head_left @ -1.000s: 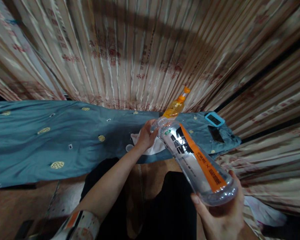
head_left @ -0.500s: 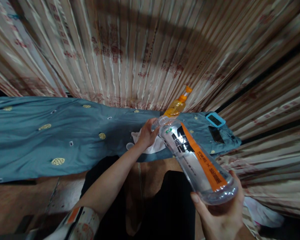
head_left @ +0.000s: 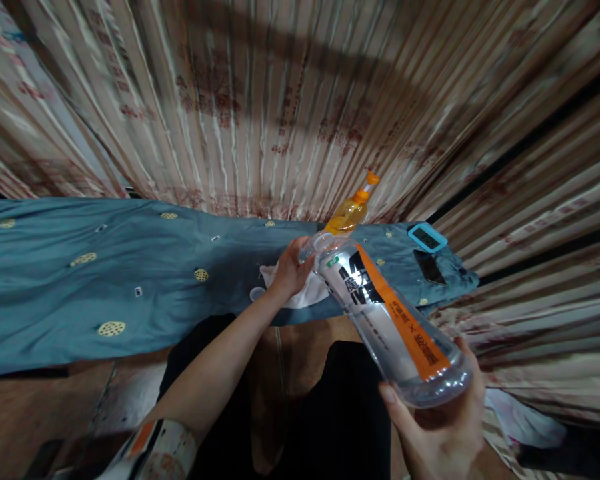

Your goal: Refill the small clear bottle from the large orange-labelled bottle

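Observation:
A large clear plastic bottle with a silver and orange label is tilted, its mouth pointing up and left over the blue cloth. My right hand is closed around its base, the thumb in front. My left hand is closed at the neck, holding a clear round piece there; I cannot tell whether this is the bottle's own neck or a separate small container. Just behind the mouth stands an orange pump bottle. Below my left hand lie a whitish cloth and a small clear round cap or cup.
The teal sheet with yellow pineapple prints covers a long narrow surface. A blue-framed digital clock and a dark phone lie at its right end. Pleated curtains hang behind and to the right. My dark-clothed legs are below.
The view has shifted slightly, so the scene sits a little further left. Both hands keep their hold, and the bottle's tilt looks almost the same.

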The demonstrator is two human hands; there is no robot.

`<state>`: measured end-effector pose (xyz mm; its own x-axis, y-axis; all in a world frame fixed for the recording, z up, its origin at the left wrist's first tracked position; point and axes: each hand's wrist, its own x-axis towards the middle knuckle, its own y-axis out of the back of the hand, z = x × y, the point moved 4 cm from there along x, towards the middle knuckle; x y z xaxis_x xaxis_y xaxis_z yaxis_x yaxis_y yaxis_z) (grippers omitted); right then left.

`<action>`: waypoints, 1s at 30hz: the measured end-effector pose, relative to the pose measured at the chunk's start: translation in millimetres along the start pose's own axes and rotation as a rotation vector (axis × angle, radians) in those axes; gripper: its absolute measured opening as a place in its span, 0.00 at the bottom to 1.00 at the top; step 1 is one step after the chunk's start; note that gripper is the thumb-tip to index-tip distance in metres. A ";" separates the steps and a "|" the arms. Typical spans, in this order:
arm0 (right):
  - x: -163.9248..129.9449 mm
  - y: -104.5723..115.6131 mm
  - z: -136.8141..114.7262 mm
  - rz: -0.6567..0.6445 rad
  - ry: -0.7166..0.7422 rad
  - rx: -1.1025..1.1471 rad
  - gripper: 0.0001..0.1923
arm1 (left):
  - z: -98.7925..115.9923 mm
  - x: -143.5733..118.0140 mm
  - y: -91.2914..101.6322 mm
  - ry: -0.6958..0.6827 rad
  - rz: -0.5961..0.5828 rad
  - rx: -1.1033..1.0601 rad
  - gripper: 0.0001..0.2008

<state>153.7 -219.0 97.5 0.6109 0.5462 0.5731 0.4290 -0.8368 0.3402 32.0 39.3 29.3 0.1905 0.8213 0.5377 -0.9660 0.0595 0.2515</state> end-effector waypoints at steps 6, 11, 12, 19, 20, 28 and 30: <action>-0.6 -0.5 1.1 0.007 0.017 -0.012 0.51 | 1.9 0.3 0.4 -0.004 -0.010 0.002 0.14; -0.7 1.1 6.0 -0.021 0.061 -0.044 0.53 | 1.2 0.8 0.6 0.001 0.012 -0.013 0.13; -0.5 2.1 6.0 -0.023 0.091 -0.060 0.54 | 1.1 0.8 0.9 0.007 0.012 -0.012 0.13; -1.0 3.2 4.2 -0.033 0.120 -0.083 0.53 | 4.2 1.0 2.7 0.026 -0.005 0.007 0.13; -1.0 2.8 4.0 -0.027 0.112 -0.069 0.53 | 4.8 1.1 2.8 0.024 -0.006 0.007 0.13; 0.6 2.1 5.7 -0.055 0.140 -0.064 0.53 | 1.6 1.3 1.7 0.016 -0.011 -0.023 0.15; 0.5 2.4 5.9 -0.046 0.143 -0.069 0.53 | 0.5 1.2 1.3 0.019 -0.009 -0.025 0.14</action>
<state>159.0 -220.6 94.2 0.4886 0.5774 0.6541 0.4044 -0.8142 0.4166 31.1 40.1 30.7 0.1957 0.8316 0.5198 -0.9685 0.0807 0.2355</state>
